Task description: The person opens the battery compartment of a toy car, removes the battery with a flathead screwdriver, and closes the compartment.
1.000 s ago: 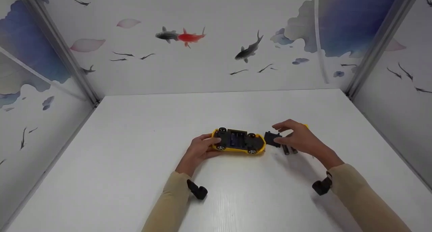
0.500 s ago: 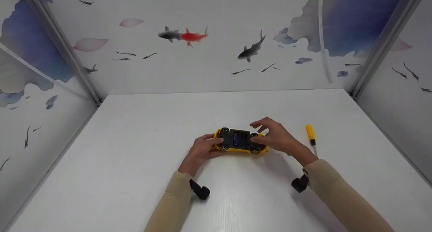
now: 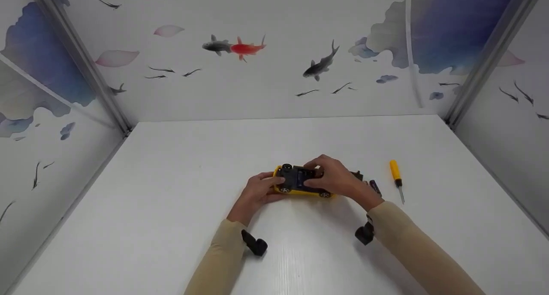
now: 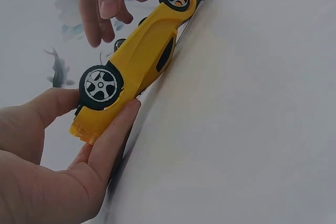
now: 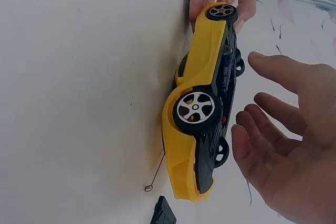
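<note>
A yellow toy car (image 3: 291,191) lies upside down, black underside up, with its battery compartment uncovered. My left hand (image 3: 258,190) grips one end of it, thumb on the underside and fingers beneath the body, as the left wrist view also shows. A blue battery (image 5: 226,69) sits in the compartment. Over that opening hovers my right hand (image 3: 332,177), fingers loosely bent and nothing between them; the right wrist view shows a gap between fingertips and car. A thin wire with a looped tip (image 5: 148,188) sticks out from the car's other end.
Beyond the car's right end lies the black battery cover (image 3: 357,175), partly behind my right hand. Loose batteries (image 3: 375,187) rest beside it. Further right is a screwdriver (image 3: 395,171) with a yellow handle. Printed panels (image 3: 274,80) wall in the white table (image 3: 193,149).
My right hand has moved left from the battery cover to above the car's compartment, revealing the screwdriver. The left hand keeps its hold on the car.
</note>
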A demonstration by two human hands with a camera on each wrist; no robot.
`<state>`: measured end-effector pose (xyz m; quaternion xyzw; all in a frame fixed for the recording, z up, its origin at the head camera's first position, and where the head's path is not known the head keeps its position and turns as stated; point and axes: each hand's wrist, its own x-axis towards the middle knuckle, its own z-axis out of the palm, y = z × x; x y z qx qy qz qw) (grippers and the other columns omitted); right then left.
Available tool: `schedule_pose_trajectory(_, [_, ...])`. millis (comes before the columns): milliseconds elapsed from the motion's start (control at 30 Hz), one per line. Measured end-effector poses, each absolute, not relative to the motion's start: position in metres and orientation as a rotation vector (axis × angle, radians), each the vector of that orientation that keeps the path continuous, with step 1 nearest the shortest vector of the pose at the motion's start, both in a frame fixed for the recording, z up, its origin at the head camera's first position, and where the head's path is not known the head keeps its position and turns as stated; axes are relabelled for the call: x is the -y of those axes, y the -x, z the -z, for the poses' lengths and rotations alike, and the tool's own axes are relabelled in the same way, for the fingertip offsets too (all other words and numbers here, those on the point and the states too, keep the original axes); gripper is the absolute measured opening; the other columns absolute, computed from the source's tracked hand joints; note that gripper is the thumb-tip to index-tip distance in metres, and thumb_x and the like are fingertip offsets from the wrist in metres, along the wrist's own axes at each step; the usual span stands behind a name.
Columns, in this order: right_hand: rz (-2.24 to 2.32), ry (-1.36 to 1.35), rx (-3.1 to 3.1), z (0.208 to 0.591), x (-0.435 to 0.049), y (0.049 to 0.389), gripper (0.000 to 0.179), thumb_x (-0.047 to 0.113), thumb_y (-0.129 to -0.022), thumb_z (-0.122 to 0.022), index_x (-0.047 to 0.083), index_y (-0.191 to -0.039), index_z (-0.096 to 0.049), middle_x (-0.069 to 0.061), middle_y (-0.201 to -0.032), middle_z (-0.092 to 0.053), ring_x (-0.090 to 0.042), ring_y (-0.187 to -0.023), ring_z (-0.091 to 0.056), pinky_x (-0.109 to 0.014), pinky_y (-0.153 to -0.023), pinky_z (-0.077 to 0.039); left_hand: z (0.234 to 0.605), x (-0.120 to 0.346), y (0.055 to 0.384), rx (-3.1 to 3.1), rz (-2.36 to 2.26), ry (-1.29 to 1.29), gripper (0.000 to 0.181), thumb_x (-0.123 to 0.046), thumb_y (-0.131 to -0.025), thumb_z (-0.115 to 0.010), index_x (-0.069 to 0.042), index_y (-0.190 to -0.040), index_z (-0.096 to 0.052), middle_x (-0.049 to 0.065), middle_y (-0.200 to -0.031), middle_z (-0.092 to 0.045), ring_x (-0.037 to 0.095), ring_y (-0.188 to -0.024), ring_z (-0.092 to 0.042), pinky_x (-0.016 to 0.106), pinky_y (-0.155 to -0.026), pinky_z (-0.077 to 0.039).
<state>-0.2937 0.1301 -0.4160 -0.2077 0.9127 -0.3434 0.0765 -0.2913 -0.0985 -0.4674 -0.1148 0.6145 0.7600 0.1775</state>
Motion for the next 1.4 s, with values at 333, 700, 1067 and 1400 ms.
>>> schedule_pose_trajectory(333, [0.946,0.579,-2.740,0.419,-0.118,0.299,0.045,0.020,-0.089,-0.077,0.004,-0.129,-0.064,-0.014,-0.128,-0.060,-0.026,-0.109,-0.062,-0.042,-0.093,-0.056,0.469,0.099,0.291,-1.757,-2.136,0.309,0.059,-0.012,-0.093,-0.070,-0.003,-0.146,-0.047,0.026,-0.142,-0.052,0.033,-0.116,-0.066,0.040,-0.093,-0.059])
schedule_pose_trajectory(700, [0.819,0.606,-2.723,0.415,-0.114,0.304,0.048,0.022,-0.088,-0.077,0.002,-0.129,-0.064,-0.017,-0.127,-0.060,-0.030,-0.116,-0.060,-0.047,-0.101,-0.052,0.469,0.100,0.291,-1.754,-2.140,0.317,0.058,-0.011,-0.092,-0.071,-0.005,-0.144,-0.048,0.025,-0.140,-0.054,0.031,-0.115,-0.066,0.040,-0.093,-0.059])
schedule_pose_trajectory(1067, [0.821,0.596,-2.694,0.413,-0.114,0.309,0.047,0.023,-0.085,-0.079,0.003,-0.124,-0.063,-0.014,-0.121,-0.061,-0.027,-0.109,-0.059,-0.045,-0.097,-0.053,0.468,0.099,0.291,-1.756,-2.137,0.308,0.061,-0.009,-0.091,-0.071,-0.004,-0.146,-0.046,0.026,-0.141,-0.053,0.032,-0.116,-0.065,0.042,-0.095,-0.058])
schedule_pose_trajectory(1400, [0.882,0.570,-2.682,0.418,-0.116,0.311,0.046,0.024,-0.083,-0.081,0.006,-0.121,-0.062,-0.013,-0.121,-0.060,-0.026,-0.109,-0.059,-0.044,-0.095,-0.054,0.468,0.099,0.291,-1.761,-2.137,0.317,0.060,-0.011,-0.091,-0.072,-0.003,-0.145,-0.047,0.026,-0.141,-0.053,0.031,-0.114,-0.067,0.042,-0.094,-0.058])
